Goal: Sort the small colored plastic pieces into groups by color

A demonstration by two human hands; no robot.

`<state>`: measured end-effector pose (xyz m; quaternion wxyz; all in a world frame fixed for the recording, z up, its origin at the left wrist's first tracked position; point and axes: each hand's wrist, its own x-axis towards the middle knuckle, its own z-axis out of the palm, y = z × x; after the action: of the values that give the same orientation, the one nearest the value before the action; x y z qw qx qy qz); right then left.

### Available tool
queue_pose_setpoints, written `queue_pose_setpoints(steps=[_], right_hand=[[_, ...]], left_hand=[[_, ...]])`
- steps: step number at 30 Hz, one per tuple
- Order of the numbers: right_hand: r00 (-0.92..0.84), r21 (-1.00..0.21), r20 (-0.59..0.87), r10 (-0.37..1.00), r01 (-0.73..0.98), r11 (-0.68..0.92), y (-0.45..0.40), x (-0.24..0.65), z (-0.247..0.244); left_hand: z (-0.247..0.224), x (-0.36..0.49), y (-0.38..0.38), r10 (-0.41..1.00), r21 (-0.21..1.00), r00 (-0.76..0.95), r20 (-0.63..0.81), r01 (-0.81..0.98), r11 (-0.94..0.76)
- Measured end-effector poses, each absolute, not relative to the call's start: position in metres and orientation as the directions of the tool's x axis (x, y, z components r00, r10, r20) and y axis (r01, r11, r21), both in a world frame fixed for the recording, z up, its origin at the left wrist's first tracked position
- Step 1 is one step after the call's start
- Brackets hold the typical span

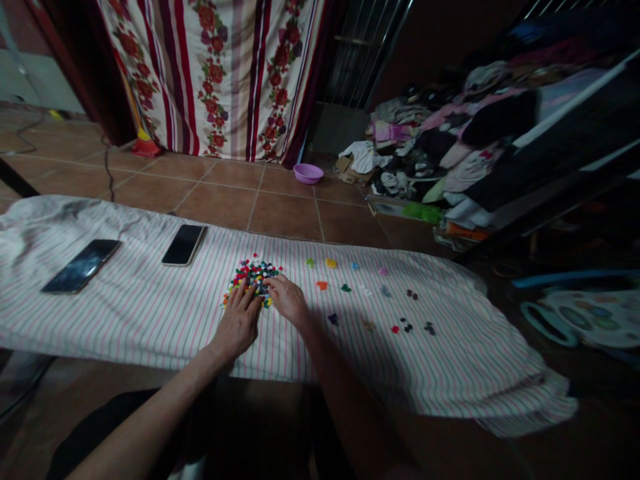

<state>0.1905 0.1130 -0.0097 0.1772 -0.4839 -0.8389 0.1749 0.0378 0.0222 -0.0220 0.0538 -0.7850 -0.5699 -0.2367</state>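
Observation:
A heap of small multicoloured pieces [254, 270] lies on the striped cloth [290, 347]. My left hand [239, 320] rests with fingers spread over the lower left part of the heap. At the heap's right edge, my right hand [287, 298] has its fingers bent together over the pieces; what is between the fingertips, if anything, is too small to tell. To the right sit small groups sorted by colour, among them yellow pieces [331, 263], orange pieces [321, 285], dark green pieces [346, 288], pink pieces [383, 271] and red pieces [395, 329].
Two phones, a larger one [83, 267] and a smaller one [183, 245], lie on the cloth at the left. Beyond it, a purple basin [309, 174] stands on the tiled floor before a flowered curtain [215, 80]. Piled clothes [430, 140] fill the back right.

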Motion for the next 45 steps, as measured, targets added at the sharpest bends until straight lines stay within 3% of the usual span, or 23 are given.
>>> queue_pose_setpoints(steps=[10, 15, 33, 45], right_hand=[[-0.438, -0.448, 0.121, 0.891, 0.777, 0.443, 0.109, 0.188, -0.002], [-0.455, -0.476, 0.125, 0.882, 0.752, 0.456, 0.106, 0.189, 0.001], [-0.509, -0.597, 0.189, 0.840, 0.619, 0.510, 0.106, 0.203, 0.001], [-0.285, -0.674, 0.263, 0.922, 0.630, 0.387, 0.112, 0.282, 0.005]], left_hand=[[-0.019, 0.042, 0.023, 0.874, 0.171, 0.229, 0.429, 0.929, -0.328], [-0.021, 0.044, 0.023, 0.867, 0.121, 0.234, 0.439, 0.941, -0.316], [-0.022, 0.051, 0.033, 0.839, 0.139, 0.204, 0.504, 0.940, -0.312], [-0.023, 0.056, 0.036, 0.833, 0.169, 0.193, 0.518, 0.932, -0.321]])
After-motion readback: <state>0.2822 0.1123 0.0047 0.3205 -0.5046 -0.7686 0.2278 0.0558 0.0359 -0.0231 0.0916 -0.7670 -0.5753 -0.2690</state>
